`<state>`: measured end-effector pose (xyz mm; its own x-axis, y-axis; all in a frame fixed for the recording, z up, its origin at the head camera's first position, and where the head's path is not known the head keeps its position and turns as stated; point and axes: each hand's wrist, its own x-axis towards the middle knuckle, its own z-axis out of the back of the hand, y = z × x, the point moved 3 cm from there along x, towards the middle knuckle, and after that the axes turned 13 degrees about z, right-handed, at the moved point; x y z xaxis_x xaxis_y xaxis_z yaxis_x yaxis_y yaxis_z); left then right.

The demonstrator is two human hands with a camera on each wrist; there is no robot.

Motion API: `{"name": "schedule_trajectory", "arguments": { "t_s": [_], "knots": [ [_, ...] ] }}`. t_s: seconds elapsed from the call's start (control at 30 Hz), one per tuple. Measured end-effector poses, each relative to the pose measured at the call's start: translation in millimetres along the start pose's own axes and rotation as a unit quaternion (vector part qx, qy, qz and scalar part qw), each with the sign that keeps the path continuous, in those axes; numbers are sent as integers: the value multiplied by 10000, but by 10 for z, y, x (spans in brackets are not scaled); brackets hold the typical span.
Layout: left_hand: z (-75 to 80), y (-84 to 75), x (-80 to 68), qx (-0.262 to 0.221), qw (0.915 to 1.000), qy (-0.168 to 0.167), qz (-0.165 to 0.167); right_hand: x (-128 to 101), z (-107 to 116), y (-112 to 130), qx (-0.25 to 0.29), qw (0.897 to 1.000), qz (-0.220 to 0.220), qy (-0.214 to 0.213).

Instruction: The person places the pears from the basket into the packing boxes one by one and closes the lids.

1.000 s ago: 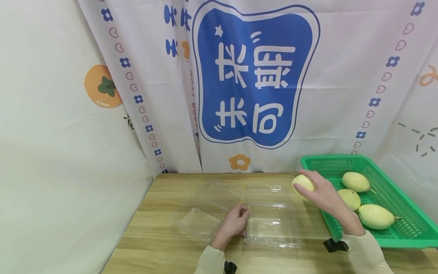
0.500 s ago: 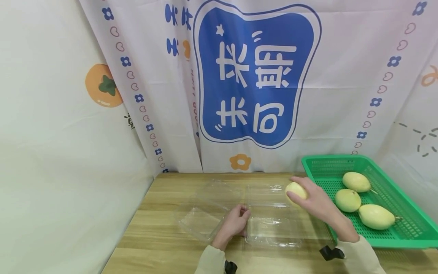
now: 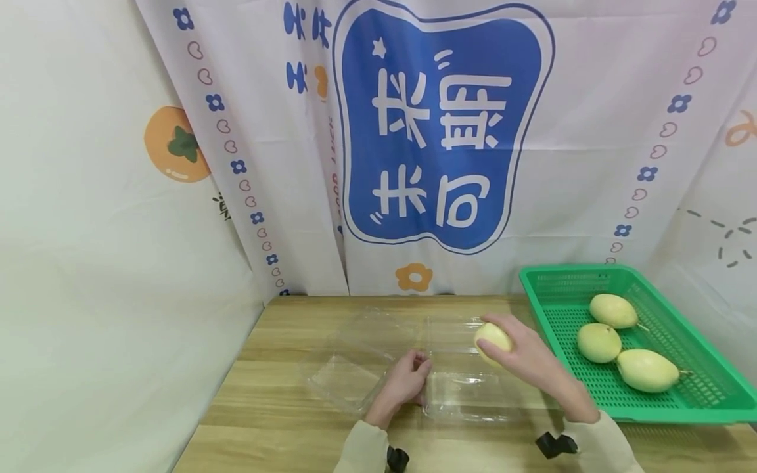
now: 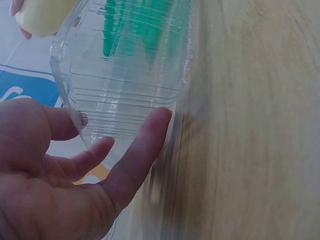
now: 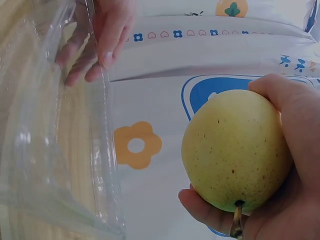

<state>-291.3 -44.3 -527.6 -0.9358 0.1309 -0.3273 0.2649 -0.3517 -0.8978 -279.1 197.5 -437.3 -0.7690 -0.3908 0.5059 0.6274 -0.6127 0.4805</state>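
My right hand grips a pale yellow-green pear, speckled and with a short brown stem. It holds the fruit above the right side of a clear plastic clamshell container, which lies unfolded on the table. My left hand is at the container's middle edge. In the left wrist view its fingers lie along the ribbed wall, one fingertip hooked at the rim, pinching it. The container's other half spreads out to the left of that hand.
A green plastic basket stands on the right of the wooden table with three more pears in it. White printed cloth hangs behind the table's back edge and along the sides.
My right hand has carried the pear leftward and slightly down, from beside the basket to over the container. The left hand keeps its place at the container's edge.
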Motion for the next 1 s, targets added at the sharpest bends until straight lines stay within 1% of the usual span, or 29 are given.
{"name": "schedule_trajectory", "arguments": {
  "t_s": [0.23, 0.33, 0.5, 0.7, 0.8, 1.0],
  "knots": [
    [-22, -24, 20, 118, 9999, -50, -67, 7, -99, 58, 41, 9999, 119, -6],
    [-19, -19, 30, 112, 9999, -49, -51, 14, -152, 87, 80, 9998, 170, 41],
    [-1, 2, 30, 83, 9999, -66, 19, 9, -262, 119, 235, 9995, 109, 169],
    [4, 19, 37, 195, 9997, -164, 2, -13, -360, 157, 80, 9994, 251, 236],
    [3, 10, 33, 193, 9997, -172, -26, -24, -403, 165, 83, 9992, 205, 342],
    [-5, 18, 48, 137, 9998, -162, -38, -39, -496, 174, 262, 9978, 82, 604]
  ]
}}
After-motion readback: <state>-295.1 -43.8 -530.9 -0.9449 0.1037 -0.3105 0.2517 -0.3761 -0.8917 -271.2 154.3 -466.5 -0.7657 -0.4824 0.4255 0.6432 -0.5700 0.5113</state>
